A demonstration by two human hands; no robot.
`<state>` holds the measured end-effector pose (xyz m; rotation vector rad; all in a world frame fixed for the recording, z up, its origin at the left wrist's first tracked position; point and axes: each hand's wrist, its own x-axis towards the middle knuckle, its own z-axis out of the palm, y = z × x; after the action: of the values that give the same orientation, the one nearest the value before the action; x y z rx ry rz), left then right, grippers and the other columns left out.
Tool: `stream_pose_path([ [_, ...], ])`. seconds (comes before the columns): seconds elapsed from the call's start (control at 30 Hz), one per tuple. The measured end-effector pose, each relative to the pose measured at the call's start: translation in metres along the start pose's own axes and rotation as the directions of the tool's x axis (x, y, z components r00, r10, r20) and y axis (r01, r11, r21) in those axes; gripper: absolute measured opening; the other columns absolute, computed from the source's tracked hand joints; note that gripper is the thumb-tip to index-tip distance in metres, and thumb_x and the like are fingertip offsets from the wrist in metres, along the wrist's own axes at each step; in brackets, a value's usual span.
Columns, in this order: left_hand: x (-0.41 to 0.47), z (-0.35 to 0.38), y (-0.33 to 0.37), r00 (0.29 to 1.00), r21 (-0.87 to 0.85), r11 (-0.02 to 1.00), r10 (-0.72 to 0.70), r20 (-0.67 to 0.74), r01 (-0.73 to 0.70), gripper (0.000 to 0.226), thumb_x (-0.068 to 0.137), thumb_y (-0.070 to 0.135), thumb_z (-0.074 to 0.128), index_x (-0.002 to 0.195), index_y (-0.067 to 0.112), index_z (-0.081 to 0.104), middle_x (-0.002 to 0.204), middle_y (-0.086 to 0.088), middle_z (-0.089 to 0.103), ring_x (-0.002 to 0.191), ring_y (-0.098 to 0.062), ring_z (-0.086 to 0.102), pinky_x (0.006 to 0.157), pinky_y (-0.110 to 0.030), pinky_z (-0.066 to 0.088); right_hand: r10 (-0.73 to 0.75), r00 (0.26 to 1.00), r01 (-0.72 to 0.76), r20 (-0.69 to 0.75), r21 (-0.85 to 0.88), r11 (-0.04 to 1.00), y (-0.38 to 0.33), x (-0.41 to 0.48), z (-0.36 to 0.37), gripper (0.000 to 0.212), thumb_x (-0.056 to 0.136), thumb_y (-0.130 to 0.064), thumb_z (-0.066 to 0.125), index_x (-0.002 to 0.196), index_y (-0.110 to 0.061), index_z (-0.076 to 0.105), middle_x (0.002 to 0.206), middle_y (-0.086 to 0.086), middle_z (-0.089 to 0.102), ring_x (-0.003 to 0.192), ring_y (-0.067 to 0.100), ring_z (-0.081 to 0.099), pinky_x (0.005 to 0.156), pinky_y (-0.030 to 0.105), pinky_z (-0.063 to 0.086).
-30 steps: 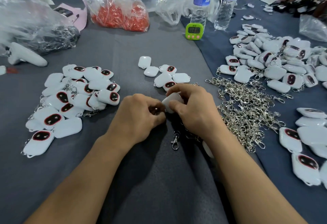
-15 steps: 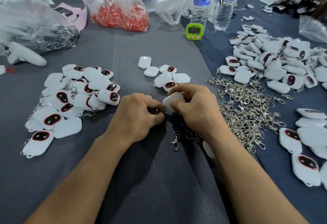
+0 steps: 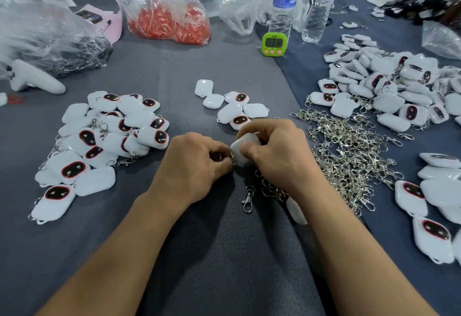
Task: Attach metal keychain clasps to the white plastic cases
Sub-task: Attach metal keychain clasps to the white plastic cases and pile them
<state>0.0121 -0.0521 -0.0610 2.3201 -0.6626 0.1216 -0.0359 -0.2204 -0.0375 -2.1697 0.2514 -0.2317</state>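
With the right grip point(image 3: 279, 153) grasping a case point(image 3: 245, 151) and the left grip point(image 3: 197, 166) pinching a clasp ring point(image 3: 233, 160), the ring may slip free before threading.

Green timer point(image 3: 273, 44) (beside bottles point(image 3: 284, 4)).

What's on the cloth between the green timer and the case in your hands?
In the head view, a small cluster of white cases lies between the green timer and the held case; otherwise bare grey cloth.
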Motion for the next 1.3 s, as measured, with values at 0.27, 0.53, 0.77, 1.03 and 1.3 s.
stream_pose_path([
  [0.27,-0.004,0.002,0.004,0.987,0.169,0.980,0.125,-0.106,-0.106,0.008,0.074,0.025,0.085,0.080,0.027,0.080,0.060,0.013,0.061,0.058,-0.008,0.052,0.057,-0.019,0.040,0.110,0.994,-0.108,-0.015,0.118,0.987,0.004,0.000,0.006,0.016,0.073,-0.018,0.071,0.081,-0.031,0.076,0.075,-0.003,0.075,0.070,0.019,0.069,0.065,0.031,0.057],
  [0.53,0.001,0.001,0.005,0.988,-0.278,0.960,-0.068,-0.141,0.027,0.018,0.075,0.022,0.087,0.083,0.037,0.079,0.067,0.017,0.070,0.054,0.000,0.056,0.056,-0.010,0.042,0.303,0.943,-0.324,0.141,0.603,0.729,0.001,0.005,0.000,0.011,0.087,0.002,0.063,0.088,-0.003,0.072,0.065,0.010,0.069,0.041,0.014,0.049,0.035,0.019,0.032],
  [0.77,0.003,0.000,0.008,0.994,-0.415,0.909,-0.073,-0.083,0.032,0.015,0.073,0.028,0.089,0.072,0.039,0.078,0.069,0.013,0.074,0.062,-0.004,0.064,0.061,-0.025,0.052,0.315,0.926,-0.371,0.209,0.663,0.650,-0.001,0.004,-0.007,0.015,0.088,0.004,0.059,0.083,-0.004,0.071,0.057,0.006,0.066,0.037,0.011,0.044,0.042,0.020,0.028],
  [1.03,0.000,-0.001,0.007,0.945,0.118,0.960,0.273,-0.182,-0.254,0.010,0.080,0.025,0.079,0.081,0.014,0.080,0.065,0.003,0.063,0.066,-0.018,0.050,0.063,-0.039,0.044,0.200,0.974,-0.217,0.102,0.659,0.720,-0.004,0.002,0.004,0.014,0.088,0.008,0.059,0.089,0.000,0.071,0.070,0.014,0.061,0.040,0.015,0.042,0.038,0.018,0.028],
  [1.3,0.002,0.004,0.015,0.991,-0.476,0.879,-0.086,-0.105,0.026,0.014,0.076,0.030,0.080,0.088,0.039,0.080,0.073,0.011,0.075,0.065,-0.004,0.065,0.064,-0.019,0.053,0.262,0.944,-0.316,0.203,0.790,0.526,-0.001,0.007,0.001,0.018,0.090,0.004,0.055,0.095,0.002,0.072,0.063,0.008,0.066,0.043,0.012,0.046,0.040,0.017,0.034],
])
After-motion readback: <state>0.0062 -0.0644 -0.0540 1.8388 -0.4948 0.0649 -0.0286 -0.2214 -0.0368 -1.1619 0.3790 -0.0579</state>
